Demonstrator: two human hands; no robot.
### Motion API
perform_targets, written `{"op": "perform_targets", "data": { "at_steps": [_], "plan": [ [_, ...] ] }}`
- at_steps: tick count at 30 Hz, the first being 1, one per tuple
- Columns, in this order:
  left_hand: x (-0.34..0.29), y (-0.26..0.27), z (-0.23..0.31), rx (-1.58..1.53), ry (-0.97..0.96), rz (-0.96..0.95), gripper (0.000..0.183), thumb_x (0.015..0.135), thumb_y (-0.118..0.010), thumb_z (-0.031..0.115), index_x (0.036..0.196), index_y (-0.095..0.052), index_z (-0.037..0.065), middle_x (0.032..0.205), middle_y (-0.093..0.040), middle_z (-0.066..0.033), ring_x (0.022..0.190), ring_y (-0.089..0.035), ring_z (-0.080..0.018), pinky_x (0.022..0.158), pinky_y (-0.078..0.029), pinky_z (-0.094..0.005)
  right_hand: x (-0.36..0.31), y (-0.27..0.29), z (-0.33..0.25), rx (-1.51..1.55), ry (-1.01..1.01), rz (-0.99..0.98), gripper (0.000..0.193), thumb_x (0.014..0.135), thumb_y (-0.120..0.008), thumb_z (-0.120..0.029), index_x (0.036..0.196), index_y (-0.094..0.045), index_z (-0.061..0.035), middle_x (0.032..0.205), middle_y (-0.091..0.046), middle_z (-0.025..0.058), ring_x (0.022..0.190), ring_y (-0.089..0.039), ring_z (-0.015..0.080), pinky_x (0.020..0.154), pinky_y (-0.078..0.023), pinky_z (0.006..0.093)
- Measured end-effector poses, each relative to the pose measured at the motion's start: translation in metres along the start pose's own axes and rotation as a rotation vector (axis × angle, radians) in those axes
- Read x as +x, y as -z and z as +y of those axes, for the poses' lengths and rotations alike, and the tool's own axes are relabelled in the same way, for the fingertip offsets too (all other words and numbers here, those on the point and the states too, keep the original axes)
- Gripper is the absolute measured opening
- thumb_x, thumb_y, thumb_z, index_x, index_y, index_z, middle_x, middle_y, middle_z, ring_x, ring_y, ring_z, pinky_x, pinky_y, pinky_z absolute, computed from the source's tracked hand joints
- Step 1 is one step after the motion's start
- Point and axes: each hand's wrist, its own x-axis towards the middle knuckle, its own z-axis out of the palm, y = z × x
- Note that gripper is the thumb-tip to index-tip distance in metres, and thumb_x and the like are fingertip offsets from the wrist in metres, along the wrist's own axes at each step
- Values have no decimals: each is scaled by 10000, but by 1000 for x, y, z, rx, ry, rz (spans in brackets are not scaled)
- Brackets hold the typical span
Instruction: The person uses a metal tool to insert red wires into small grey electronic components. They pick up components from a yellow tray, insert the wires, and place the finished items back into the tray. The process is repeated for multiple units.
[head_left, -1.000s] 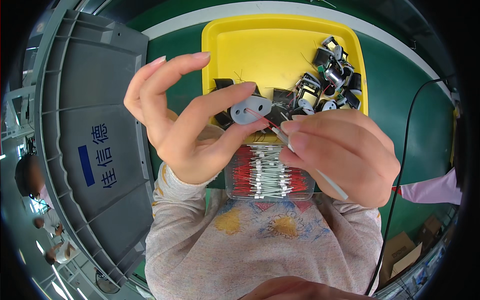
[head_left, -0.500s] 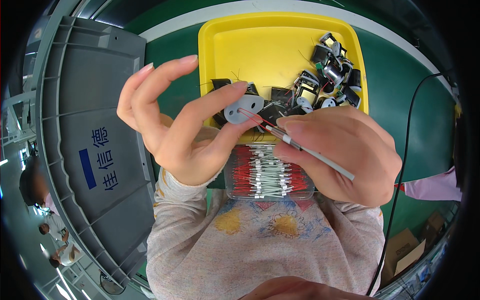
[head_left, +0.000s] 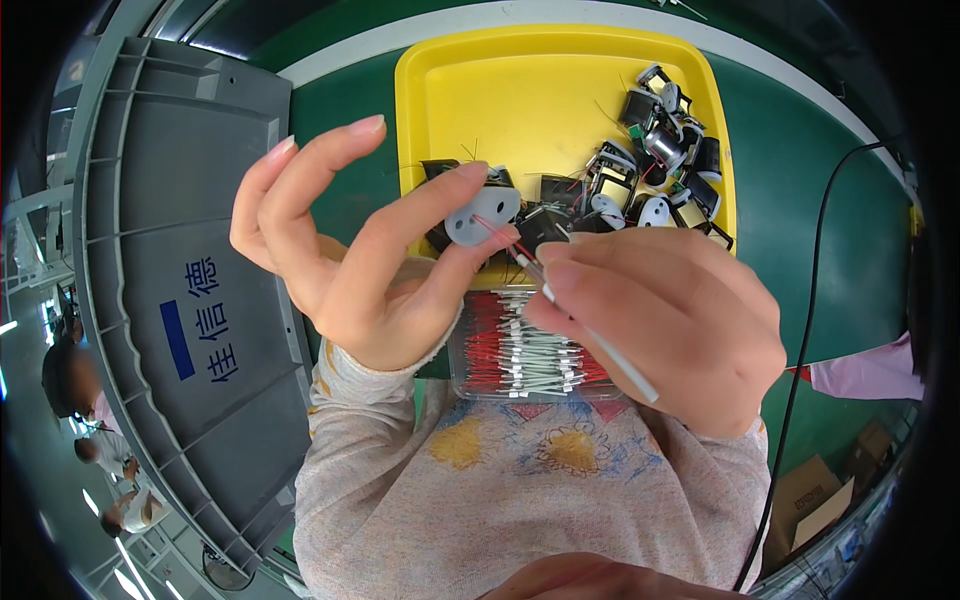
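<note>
Between thumb and index finger, my left hand [head_left: 375,275] pinches a grey oval end cap [head_left: 470,228] with several small holes; its other fingers are raised. Thin red wires [head_left: 491,228] run from one hole toward my right hand [head_left: 670,325]. That hand is closed around a slender grey-white stick [head_left: 625,373], its upper end close to the wires. Whether it is a tool or a sleeve on the wires, I cannot tell. Dark parts lie behind the cap, so what it is joined to is partly hidden.
A yellow tray [head_left: 500,75] holds several small black-and-silver motor-like assemblies [head_left: 665,145] along its right and near sides. Nearer me is a clear box [head_left: 460,385] of red wires with white sleeves. A grey crate [head_left: 190,220] stands at left; a black cable [head_left: 815,250] hangs at right.
My right hand has moved slightly left and down, bringing the stick's upper end nearer the cap and tilting the stick more steeply. My left hand has shifted slightly left, still pinching the cap.
</note>
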Motion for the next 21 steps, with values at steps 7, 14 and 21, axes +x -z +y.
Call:
{"op": "perform_targets", "data": {
  "at_steps": [7, 14, 21],
  "plan": [
    [0, 1, 0, -23, 25, -3, 415, 425, -823, 198, 808, -705, 86, 1127, -517, -75, 1148, -370, -270, 947, -318, -425, -3, -4, 5, 41, 73, 34, 343, 536, -795, -40, 828, -620, 0, 774, -654, 104, 663, -642, 221, 571, -526, 297],
    [16, 11, -26, -750, 285, -300, 424, 398, -815, 213, 787, -698, 94, 1162, -556, -99, 1125, -403, -284, 957, -282, -400, 7, 7, 28, 579, -308, 278, 132, 770, -542, 67, 898, -511, 57, 863, -554, 185, 760, -602, 262, 616, -573, 342],
    [15, 2, -21, -992, 208, -598, 469, 421, -843, 273, 812, -694, 61, 1151, -531, -138, 1171, -362, -290, 964, -254, -421, 8, -1, 36, 562, -286, 48, 137, 713, -584, 68, 841, -544, 40, 814, -587, 171, 763, -599, 242, 670, -501, 312]
  ]
}}
